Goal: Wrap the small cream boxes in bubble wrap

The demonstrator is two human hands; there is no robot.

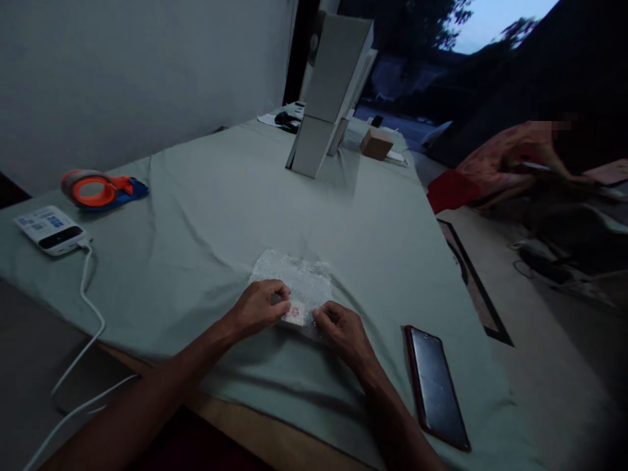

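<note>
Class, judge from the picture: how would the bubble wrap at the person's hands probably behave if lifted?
The bubble wrap would probably flop and fold, since its sheet looks creased with uneven edges. It is likely light for its size, being see-through and apparently thin.

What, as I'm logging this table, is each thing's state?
Wrap, spread, crinkled
Packet, lying between the hands
Left hand, curled at the wrap
Right hand, curled at the wrap
Phone, face up, seemingly off
Tape dispenser, roll fitted
White device, cable plugged in
Cloth, wrinkled
White boxes, standing
</note>
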